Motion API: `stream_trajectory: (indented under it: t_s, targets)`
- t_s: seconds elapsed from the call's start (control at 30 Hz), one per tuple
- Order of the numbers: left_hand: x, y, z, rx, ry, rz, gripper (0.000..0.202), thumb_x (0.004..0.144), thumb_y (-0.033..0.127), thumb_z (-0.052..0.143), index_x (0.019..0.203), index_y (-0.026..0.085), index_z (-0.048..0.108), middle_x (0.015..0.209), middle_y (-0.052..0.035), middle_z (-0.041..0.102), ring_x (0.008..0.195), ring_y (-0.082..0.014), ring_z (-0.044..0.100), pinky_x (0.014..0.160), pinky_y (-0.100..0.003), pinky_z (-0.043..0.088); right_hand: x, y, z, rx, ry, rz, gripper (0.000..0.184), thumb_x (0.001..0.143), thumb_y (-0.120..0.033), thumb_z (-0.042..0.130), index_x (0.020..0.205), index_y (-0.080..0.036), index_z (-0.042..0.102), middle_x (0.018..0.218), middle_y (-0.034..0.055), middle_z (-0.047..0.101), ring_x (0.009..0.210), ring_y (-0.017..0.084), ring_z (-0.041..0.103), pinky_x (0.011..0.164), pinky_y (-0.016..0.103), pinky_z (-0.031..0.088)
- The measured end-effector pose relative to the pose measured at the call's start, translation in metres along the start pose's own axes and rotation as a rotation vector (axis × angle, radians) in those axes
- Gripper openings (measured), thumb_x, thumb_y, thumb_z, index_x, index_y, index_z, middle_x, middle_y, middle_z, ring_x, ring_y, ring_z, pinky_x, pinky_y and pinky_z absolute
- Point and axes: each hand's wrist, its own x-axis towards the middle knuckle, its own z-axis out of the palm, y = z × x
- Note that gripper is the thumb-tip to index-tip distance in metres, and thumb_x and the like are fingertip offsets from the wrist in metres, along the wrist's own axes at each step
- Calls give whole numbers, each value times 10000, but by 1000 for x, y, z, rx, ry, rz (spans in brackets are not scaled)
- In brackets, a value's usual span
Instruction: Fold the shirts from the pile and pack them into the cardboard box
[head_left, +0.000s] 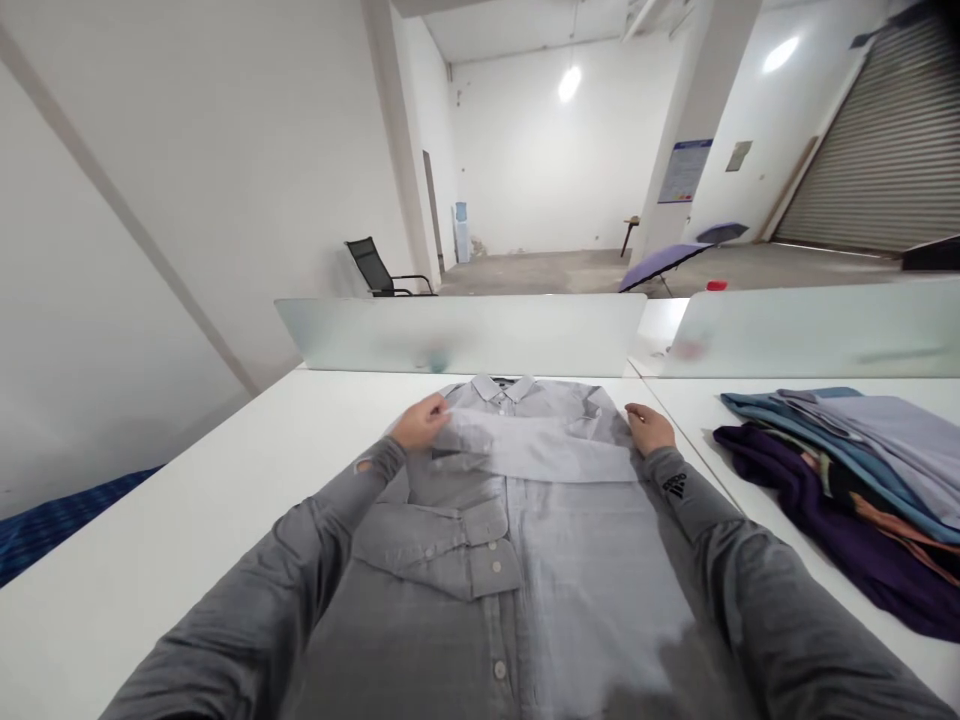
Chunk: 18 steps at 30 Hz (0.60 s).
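A grey button-up shirt (585,580) lies front side up on the white table (247,440), its collar (501,387) at the far end. One sleeve is folded over the front with its buttoned cuff (495,570) near the placket. The other sleeve (547,445) stretches across the chest, slightly blurred. My left hand (422,422) is closed on the end of that stretched sleeve, at the shirt's left shoulder area. At the opposite side, my right hand (651,428) pinches the shirt's edge near the sleeve's fold.
To the right lies a pile of folded clothes (847,470) in purple, blue and lilac. Frosted partitions (480,335) stand along the table's far edge. Beyond them are a black chair (373,268) and a purple umbrella (664,265). Dark blue fabric (67,515) shows at the left.
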Motion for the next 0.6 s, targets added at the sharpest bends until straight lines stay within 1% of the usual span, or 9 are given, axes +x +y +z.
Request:
stream_trajectory:
  t_s: [0.07,0.1,0.13,0.2,0.27,0.33,0.47,0.53,0.6]
  targets:
    - [5,-8,-13,-145,102,-117,135,832,319,466,843,196,520,805,11,555,828,-149,518,771,-253,424,0,-6,-2,-13,7,-23,408,844,-238,396,1117,-169,691,1119,114,683,1010,256,623,895,385,487]
    - [7,-13,-16,-207,122,-192,128,790,325,515,796,197,519,745,21,540,792,-151,513,741,-252,417,-1,-10,-2,-21,3,-42,415,851,-229,389,1140,-169,681,1144,115,672,1033,259,612,912,388,474]
    - [8,-20,-17,-250,113,-262,134,731,318,572,731,197,514,679,31,518,746,-152,506,706,-253,409,-3,-14,-3,-31,-7,-63,417,853,-218,389,1152,-171,676,1157,115,666,1046,260,605,920,383,465]
    - [10,-33,-12,-287,36,-352,193,608,291,658,610,198,489,568,46,476,651,-149,488,640,-258,392,-6,-22,-3,-53,-37,-107,415,846,-190,403,1156,-165,676,1167,117,660,1053,259,598,919,363,456]
    - [8,-45,-2,-346,-30,-391,246,527,296,708,567,195,487,525,50,480,593,-144,486,595,-260,388,-4,-31,-4,-70,-60,-143,416,843,-167,415,1168,-159,674,1195,118,648,1070,258,589,925,343,447]
    - [4,-53,8,-436,-81,-418,293,490,350,738,596,185,520,544,34,530,583,-152,516,576,-269,404,3,-40,-5,-103,-87,-205,416,858,-160,417,1195,-166,662,1239,109,628,1099,248,577,946,326,435]
    - [-10,-56,14,-620,-168,-417,448,420,454,787,676,154,574,608,-8,608,593,-175,570,581,-303,457,27,-55,3,-217,-229,-365,440,851,-134,451,1243,-213,634,1347,62,564,1058,206,604,946,297,439]
    - [-18,-54,11,-681,-170,-401,500,410,487,799,704,155,567,627,-2,612,609,-169,576,602,-303,472,36,-59,11,-258,-296,-377,454,799,-115,511,1212,-238,652,1328,52,578,975,190,630,884,284,465]
    - [-24,-51,6,-743,-92,-371,514,468,526,777,748,168,538,646,19,592,625,-148,568,617,-281,471,42,-58,18,-271,-313,-358,369,770,-128,549,1087,-231,706,1194,63,648,895,187,641,816,276,478]
